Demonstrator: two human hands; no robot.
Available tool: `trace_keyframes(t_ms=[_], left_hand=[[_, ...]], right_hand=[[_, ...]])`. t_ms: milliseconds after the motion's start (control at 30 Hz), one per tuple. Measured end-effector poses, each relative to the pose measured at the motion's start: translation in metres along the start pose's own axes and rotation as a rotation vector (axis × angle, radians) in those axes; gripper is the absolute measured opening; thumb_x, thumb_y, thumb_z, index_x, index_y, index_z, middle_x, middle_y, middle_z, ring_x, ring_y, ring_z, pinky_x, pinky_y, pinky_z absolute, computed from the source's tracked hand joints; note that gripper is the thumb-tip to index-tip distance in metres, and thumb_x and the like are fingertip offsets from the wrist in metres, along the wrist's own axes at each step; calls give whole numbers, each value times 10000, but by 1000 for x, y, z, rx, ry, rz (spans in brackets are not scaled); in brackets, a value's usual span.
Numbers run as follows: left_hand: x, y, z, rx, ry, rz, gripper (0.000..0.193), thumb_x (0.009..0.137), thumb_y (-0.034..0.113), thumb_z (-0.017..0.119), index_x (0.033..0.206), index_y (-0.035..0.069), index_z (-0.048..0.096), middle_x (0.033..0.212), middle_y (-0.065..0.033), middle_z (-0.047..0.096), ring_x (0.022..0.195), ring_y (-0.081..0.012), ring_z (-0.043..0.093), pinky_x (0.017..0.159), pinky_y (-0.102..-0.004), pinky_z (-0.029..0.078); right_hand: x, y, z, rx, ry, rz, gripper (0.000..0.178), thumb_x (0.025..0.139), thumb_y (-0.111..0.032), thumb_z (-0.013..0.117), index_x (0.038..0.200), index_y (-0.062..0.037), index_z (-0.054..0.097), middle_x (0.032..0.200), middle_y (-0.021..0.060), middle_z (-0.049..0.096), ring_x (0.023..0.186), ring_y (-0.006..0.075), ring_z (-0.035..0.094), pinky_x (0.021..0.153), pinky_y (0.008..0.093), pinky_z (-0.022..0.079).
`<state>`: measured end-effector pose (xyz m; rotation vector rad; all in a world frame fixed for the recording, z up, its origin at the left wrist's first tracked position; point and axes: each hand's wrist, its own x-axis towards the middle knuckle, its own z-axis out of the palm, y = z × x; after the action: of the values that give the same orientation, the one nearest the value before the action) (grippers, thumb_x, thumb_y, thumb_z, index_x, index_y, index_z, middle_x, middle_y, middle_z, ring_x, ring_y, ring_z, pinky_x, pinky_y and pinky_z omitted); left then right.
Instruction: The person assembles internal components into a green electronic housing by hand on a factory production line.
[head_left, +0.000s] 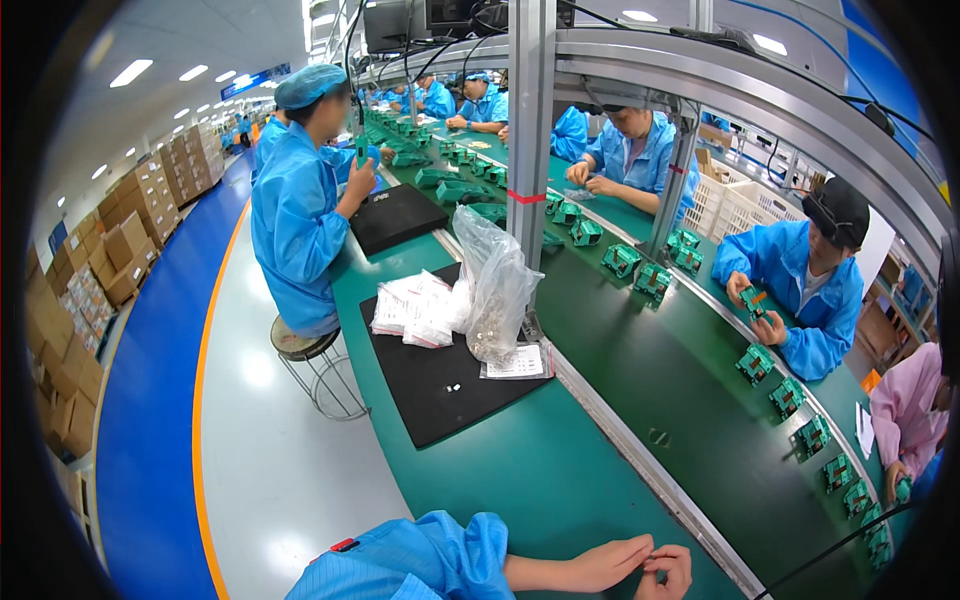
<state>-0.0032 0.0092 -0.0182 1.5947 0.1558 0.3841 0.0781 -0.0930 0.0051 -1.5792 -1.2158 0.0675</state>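
At the lower edge, my left hand [608, 563] reaches in from a blue sleeve, its fingers pressed together and pointing right. My right hand [668, 573] is just beside it with curled fingers, and the fingertips of both hands nearly meet. Anything pinched between them is too small or hidden to make out. Both hands are over the green tabletop [530, 470], close to the metal rail [640, 450]. Farther off lies a black mat [425, 400] bearing two small white pieces [453, 389], a heap of small white packets [413, 308] and a clear plastic bag [495, 300] of small parts.
Beyond the rail runs a green conveyor [620, 360] with rows of green assemblies [755, 363]. A metal post [530, 130] rises beside the bag. A co-worker [300, 210] at the left holds a green tool [362, 150]; another [800, 270] across the line handles a green assembly.
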Motion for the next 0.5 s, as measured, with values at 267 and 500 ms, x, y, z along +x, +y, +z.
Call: trace_keyframes(t_ms=[267, 500], left_hand=[[5, 7, -8, 262, -180, -35, 201, 887, 218, 269, 835, 45, 357, 715, -153, 468, 697, -334, 470, 605, -391, 350], [7, 7, -8, 252, -222, -16, 202, 887, 226, 278, 833, 46, 351, 707, -157, 475, 704, -343, 475, 598, -399, 349]], right_hand=[[0, 4, -4, -58, 15, -43, 122, 683, 80, 509, 658, -25, 450, 733, 116, 508, 632, 237, 496, 559, 281, 405], [0, 7, -3, -115, 30, -109, 139, 687, 86, 498, 639, -21, 423, 722, 128, 503, 620, 259, 488, 538, 295, 391]])
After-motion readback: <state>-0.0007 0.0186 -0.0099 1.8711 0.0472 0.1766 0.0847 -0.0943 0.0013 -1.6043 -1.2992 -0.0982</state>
